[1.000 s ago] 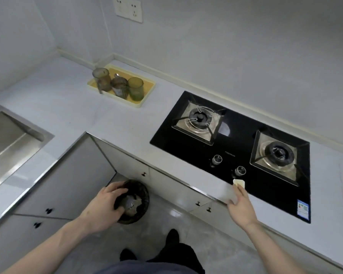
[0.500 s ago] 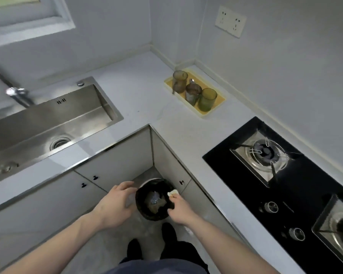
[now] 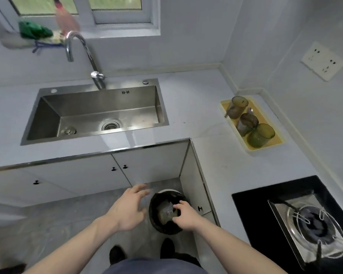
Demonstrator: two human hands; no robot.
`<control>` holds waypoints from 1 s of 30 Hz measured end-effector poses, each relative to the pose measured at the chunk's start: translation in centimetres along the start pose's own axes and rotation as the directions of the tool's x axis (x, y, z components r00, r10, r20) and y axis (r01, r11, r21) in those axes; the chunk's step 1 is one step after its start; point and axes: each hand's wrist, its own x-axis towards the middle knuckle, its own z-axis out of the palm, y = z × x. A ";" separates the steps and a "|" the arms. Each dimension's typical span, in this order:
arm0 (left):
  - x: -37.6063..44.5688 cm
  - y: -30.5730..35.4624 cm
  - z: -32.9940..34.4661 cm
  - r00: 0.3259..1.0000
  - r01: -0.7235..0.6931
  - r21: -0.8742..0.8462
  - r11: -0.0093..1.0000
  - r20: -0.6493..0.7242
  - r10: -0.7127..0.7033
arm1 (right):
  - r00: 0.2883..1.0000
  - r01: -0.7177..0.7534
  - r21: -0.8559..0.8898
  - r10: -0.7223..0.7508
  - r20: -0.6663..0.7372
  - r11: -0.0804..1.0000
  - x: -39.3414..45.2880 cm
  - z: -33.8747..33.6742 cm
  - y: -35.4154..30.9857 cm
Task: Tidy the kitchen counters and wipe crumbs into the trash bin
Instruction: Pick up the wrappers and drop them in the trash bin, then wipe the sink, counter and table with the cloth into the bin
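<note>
White corner desk (image 3: pixel 206 161) wrapping round the bin (image 3: pixel 156 224) on the floor below. Right hand (image 3: pixel 186 215) hovering over the bin's mouth, fingers (image 3: pixel 179 204) curled, contents unclear; left hand (image 3: pixel 127 208) spreading open beside the bin. Risking crumbs spilling past the rim onto the floor.

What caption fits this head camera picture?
Both hands, right hand over the trash bin, left hand beside it.

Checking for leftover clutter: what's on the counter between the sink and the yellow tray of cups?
Nothing. In the head view the counter between the sink and the yellow tray is bare apart from a few faint specks.
</note>
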 end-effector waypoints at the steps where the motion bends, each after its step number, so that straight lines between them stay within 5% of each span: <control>1: -0.2 0.0 0.0 1.000 0.012 -0.008 1.000 -0.016 -0.013 | 1.000 0.020 -0.019 -0.020 -0.007 1.000 0.0 -0.4 -0.2; 12: -2.9 -3.2 -4.3 0.982 0.123 -0.086 0.989 -0.136 -0.134 | 0.951 0.289 -0.107 -0.298 -0.077 0.951 -1.7 -4.9 -8.1; 30: -10.9 -18.5 -24.9 0.838 0.146 0.021 0.989 -0.534 -0.112 | 0.688 0.663 -0.278 -0.712 -0.141 0.695 -3.3 -7.6 -38.6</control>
